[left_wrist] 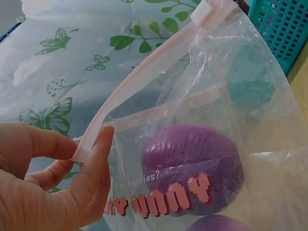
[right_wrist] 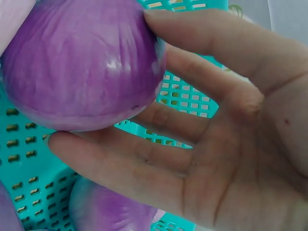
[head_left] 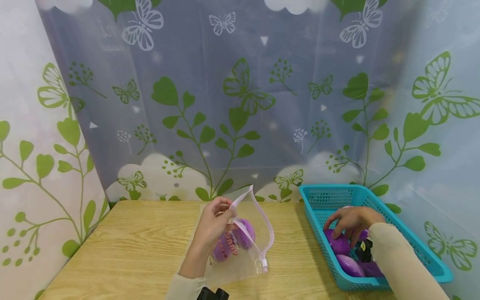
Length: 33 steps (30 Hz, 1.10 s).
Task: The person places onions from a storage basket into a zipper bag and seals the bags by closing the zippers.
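My left hand (head_left: pixel 215 225) pinches the pink-edged rim of a clear zip bag (head_left: pixel 225 273) between thumb and fingers. The bag's mouth gapes, and its slider (left_wrist: pixel 203 13) sits at the far end of the strip. Purple onions lie inside; one onion (left_wrist: pixel 192 163) shows behind the pink printed letters. Over at the right, my right hand (head_left: pixel 354 221) reaches into a teal basket (head_left: pixel 330 188). Its thumb and fingers curl round a shiny purple onion (right_wrist: pixel 86 67), thumb on one side and fingertips beneath.
Several more purple onions lie in the basket, among them one onion (head_left: pixel 350 266) near its front end. Bag and basket both stand on a wood-grain table (head_left: pixel 138 241). A curtain (head_left: pixel 187 62) printed with leaves and butterflies hangs behind and along both sides.
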Available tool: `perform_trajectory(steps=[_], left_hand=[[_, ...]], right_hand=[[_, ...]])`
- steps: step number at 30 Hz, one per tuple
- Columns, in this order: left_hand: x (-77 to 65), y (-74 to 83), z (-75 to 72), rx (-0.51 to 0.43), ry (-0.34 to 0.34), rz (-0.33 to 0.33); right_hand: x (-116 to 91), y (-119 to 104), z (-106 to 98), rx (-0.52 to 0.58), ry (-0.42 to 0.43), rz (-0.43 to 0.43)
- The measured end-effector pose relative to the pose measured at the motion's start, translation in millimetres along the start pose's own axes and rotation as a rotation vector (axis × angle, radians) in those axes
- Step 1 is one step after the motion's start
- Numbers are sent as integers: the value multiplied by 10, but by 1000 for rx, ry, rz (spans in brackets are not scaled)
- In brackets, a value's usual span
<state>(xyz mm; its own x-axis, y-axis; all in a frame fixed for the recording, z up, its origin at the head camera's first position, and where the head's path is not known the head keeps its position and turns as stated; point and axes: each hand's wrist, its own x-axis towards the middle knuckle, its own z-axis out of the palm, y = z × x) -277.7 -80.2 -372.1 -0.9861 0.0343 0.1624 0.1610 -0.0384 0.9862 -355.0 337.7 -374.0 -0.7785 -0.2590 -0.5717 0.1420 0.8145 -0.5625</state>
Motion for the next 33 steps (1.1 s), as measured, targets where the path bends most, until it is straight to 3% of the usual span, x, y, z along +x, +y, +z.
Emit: perform_trajectory(steps=[12,26,33], left_hand=[[-3,5,-3,-3,-2,3],[3,5,-6,-7,1,1],[-5,13,-9,-7,8,3]], right_hand=[[20,5,-5,29,1,-8],[59,4,43,-17,28,5],[24,4,13,2,12,-28]])
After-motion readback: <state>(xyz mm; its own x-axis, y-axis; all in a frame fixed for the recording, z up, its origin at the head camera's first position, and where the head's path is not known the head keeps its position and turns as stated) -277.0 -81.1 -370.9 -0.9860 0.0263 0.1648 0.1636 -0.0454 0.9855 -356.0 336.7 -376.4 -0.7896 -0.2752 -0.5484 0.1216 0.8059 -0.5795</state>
